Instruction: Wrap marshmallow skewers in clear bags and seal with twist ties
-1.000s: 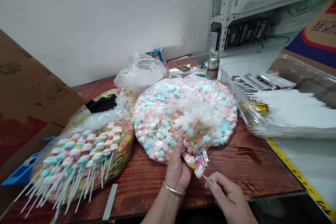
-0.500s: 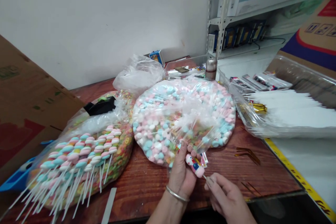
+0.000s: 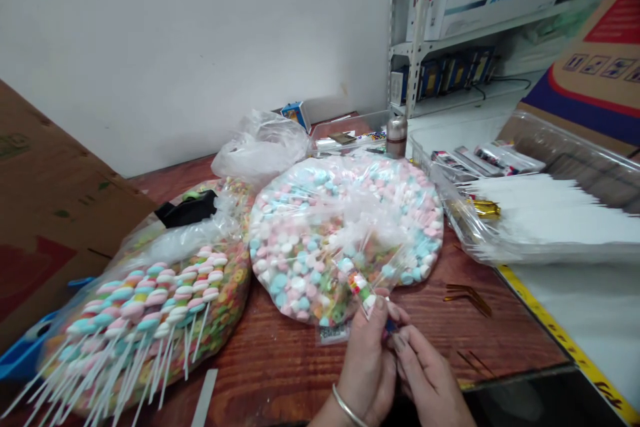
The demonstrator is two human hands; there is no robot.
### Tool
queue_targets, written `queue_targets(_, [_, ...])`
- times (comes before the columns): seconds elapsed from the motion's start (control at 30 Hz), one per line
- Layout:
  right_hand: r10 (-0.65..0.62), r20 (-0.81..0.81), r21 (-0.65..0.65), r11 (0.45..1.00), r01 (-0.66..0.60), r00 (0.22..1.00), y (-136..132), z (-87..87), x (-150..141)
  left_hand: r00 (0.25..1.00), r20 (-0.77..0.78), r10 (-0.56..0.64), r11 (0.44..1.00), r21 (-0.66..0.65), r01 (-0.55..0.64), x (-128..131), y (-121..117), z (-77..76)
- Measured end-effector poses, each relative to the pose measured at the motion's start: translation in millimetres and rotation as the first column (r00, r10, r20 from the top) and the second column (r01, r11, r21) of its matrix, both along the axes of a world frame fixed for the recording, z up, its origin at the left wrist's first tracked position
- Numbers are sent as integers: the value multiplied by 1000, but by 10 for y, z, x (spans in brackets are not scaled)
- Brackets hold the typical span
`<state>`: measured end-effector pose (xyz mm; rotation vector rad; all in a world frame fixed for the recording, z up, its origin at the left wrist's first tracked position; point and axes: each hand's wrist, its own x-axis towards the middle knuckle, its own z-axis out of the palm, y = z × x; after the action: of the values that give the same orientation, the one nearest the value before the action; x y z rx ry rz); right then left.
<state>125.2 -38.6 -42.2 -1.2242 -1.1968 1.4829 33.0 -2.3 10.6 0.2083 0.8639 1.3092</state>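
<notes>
Bare hands at work over a crowded worktop: the left hand [image 3: 367, 373], a metal bangle at its wrist, grips a small red, green and white striped sweet [image 3: 361, 292] between thumb and fingers, holding it up against a round clear plastic bag of pastel marshmallows [image 3: 345, 240]. The right hand [image 3: 429, 373] sits close alongside, its fingertips closed in at the sweet's lower end, though whether they clamp anything there is hidden. The sweet looks light and soft, likely to dent under a hard pinch, so its lower end seems the safer hold. The reddish-brown wooden worktop [image 3: 280, 363] also carries a fat clear bag of twisted pastel marshmallow sticks on coloured cereal rings [image 3: 150, 307], white sticks jutting from it – and, to the right, a clear plastic tray of white sticks [image 3: 550, 220], with a brushed-steel flask [image 3: 397, 137] standing behind the marshmallows
</notes>
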Motion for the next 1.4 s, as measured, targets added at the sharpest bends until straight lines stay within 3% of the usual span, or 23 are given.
queue_targets(0.13, [-93, -133, -60, 995, 86, 987, 36, -9, -102, 990, -130, -53, 998, -35, 49, 86, -106, -80])
queue_targets(0.23, [-198, -208, -194, 968, 158, 958, 27, 7, -184, 930, -365, -55, 998, 10, 63, 91, -133, -150])
queue_targets(0.3, [-275, -220, -290, 935, 206, 936, 20, 20, -213, 901, -426, -75, 996, 16, 91, 77, -139, -188])
queue_targets(0.43, [-292, -346, -333, 927, 174, 892, 64, 55, -197, 914, -362, -184, 983, -67, 172, 46, -157, -225])
queue_targets(0.57, [-307, -512, -385, 917, 105, 802, 129, 108, -168, 952, -239, -189, 979, 36, 203, -5, -164, -189])
queue_targets(0.7, [-264, -594, -429, 903, -23, 760, 132, 156, -164, 970, -161, -184, 982, 14, 188, -82, -133, -171])
queue_targets(0.8, [-192, -503, -391, 920, -23, 843, 116, 150, -156, 958, -247, -144, 989, -7, 147, -130, -106, -233])
queue_targets(0.9, [-154, -212, -145, 981, 125, 965, 109, 116, -149, 940, -322, -113, 993, 7, 122, -162, -97, -282])
queue_targets(0.97, [-156, -173, -48, 988, 150, 972, 108, 104, -156, 930, -345, -128, 989, 21, 145, -177, -108, -259])
queue_targets(1.03, [-162, -324, -167, 980, 113, 932, 107, 116, -169, 933, -304, -190, 978, 26, 208, -197, -126, -192])
queue_targets(1.13, [-211, -580, -403, 914, -51, 787, 99, 175, -178, 931, -177, -320, 945, 15, 327, -249, -143, -90])
queue_targets(1.27, [-129, -760, -429, 836, -342, 637, 82, 216, -166, 924, -130, -359, 933, -14, 361, -333, -119, -80])
queue_targets(1.33, [-88, -733, -413, 845, -339, 675, 78, 200, -171, 934, -153, -322, 947, -50, 318, -355, -100, -110])
queue_targets(1.4, [-117, -657, -392, 897, -205, 745, 72, 184, -192, 940, -188, -286, 958, -87, 274, -364, -85, -135])
